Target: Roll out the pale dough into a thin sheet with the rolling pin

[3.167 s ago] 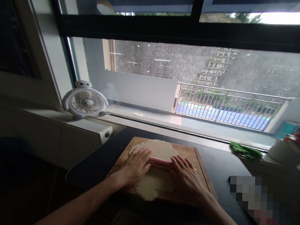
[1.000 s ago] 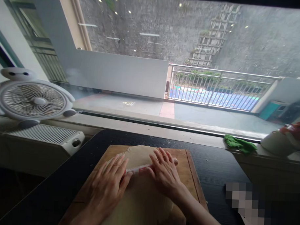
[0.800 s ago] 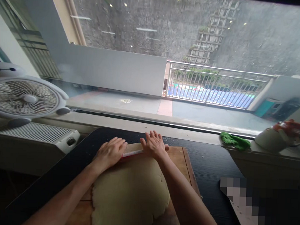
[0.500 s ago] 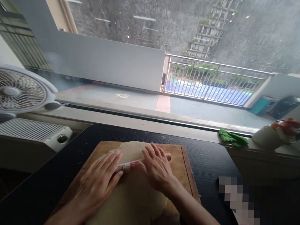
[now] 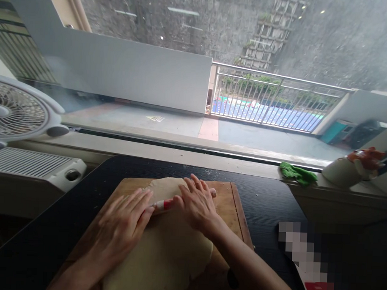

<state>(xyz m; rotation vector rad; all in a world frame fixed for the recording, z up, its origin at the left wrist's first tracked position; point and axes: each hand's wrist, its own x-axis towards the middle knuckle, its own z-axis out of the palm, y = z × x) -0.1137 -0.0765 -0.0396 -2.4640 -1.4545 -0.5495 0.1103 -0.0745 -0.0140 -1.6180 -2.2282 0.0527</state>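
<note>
A rolling pin [image 5: 163, 204] with a red-and-white printed band lies across a wide, thin sheet of dough [image 5: 167, 250]. The dough covers much of a wooden board [image 5: 227, 222] and reaches close to its far edge. My left hand [image 5: 124, 216] rests flat over the pin's left part, fingers stretched forward and hiding that end. Over its right part lies my right hand [image 5: 196, 200], palm down with the fingers extended and slightly spread. The pin's right tip shows just past those fingers. Neither hand is wrapped around the pin.
The board is on a black table [image 5: 267, 207] by a large window. A white fan [image 5: 20, 109] stands at left above a white slatted unit [image 5: 34, 167]. On the sill are a green cloth [image 5: 297, 173] and a cream-and-orange pot [image 5: 345, 169]. Something pixelated [image 5: 304, 254] lies at right.
Both hands and the rolling pin have moved a little away from me across the dough. The view has shifted slightly, so the fan sits farther left.
</note>
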